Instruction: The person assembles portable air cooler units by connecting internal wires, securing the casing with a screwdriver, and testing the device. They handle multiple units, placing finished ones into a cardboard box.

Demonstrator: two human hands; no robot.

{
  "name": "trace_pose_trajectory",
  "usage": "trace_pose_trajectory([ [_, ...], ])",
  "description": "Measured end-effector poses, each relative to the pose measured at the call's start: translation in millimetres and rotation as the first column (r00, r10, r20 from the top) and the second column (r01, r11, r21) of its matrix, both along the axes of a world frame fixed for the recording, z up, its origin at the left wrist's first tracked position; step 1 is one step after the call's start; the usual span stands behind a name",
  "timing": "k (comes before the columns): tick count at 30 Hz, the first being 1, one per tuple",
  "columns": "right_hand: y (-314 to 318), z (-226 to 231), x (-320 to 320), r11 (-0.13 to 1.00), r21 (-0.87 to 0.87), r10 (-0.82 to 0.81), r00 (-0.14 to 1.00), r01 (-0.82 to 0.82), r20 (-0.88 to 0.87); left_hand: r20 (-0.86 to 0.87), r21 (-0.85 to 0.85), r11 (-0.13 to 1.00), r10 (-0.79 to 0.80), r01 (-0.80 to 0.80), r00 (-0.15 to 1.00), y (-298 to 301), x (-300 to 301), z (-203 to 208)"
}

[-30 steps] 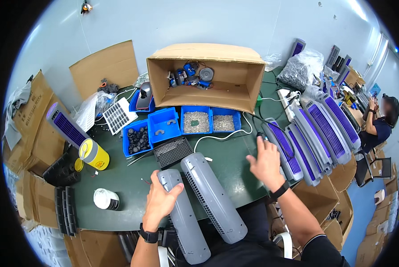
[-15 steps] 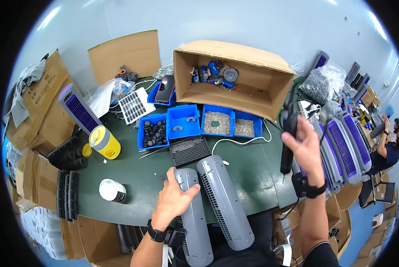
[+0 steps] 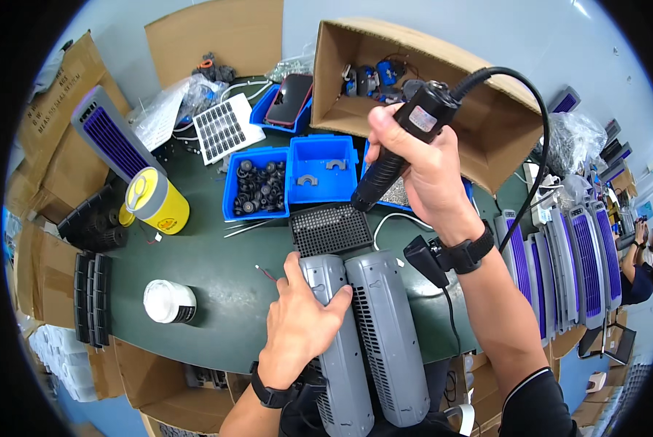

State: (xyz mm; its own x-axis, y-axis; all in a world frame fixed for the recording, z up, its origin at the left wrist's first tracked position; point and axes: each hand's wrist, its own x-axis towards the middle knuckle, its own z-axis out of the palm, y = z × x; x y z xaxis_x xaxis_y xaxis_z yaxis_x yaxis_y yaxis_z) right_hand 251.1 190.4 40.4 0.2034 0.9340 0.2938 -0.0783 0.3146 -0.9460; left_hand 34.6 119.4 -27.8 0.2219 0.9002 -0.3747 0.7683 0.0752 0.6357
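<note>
My right hand (image 3: 436,175) is wrapped round a black electric screwdriver (image 3: 430,102), its cord arching off to the right. The tool slants down to the left, its nose above a black tray full of small holes (image 3: 326,231). Across the upper part of a grey slotted fan housing (image 3: 347,371) lies my left hand (image 3: 301,320), fingers over the left side and thumb on top. A second grey housing (image 3: 392,335) lies close beside it on the right. Both rest at the near table edge, toward my lap.
Behind the tray stand blue bins (image 3: 319,191) with black knobs, grey clips and screws. A cardboard box (image 3: 479,142) holds small motors. At left are a yellow cup (image 3: 168,207) and a white jar (image 3: 168,302); purple-grey fan units (image 3: 585,269) stand on the right.
My right hand has brought the screwdriver from the right side inward, over the bins and tray, and tilted it. My left hand stays on the left housing. The whole view has shifted somewhat.
</note>
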Motion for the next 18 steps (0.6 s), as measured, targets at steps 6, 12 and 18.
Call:
trace_pose_trajectory([
  [6,16.0,-25.9,-4.3,0.999,0.001,-0.032,0.998,0.032,0.063,0.015,-0.043,0.999,0.03,-0.03,0.999,2.3,3.1,4.1],
  [12,18.4,-28.0,-4.6,0.999,-0.019,-0.042,0.993,0.045,0.108,0.022,-0.039,0.999,0.033,-0.032,0.999,3.5,3.1,2.0],
  [18,21.0,-31.1,-5.3,0.997,-0.025,-0.067,0.989,0.071,0.134,0.017,-0.023,0.999,0.028,-0.028,0.999,3.8,3.0,0.9],
])
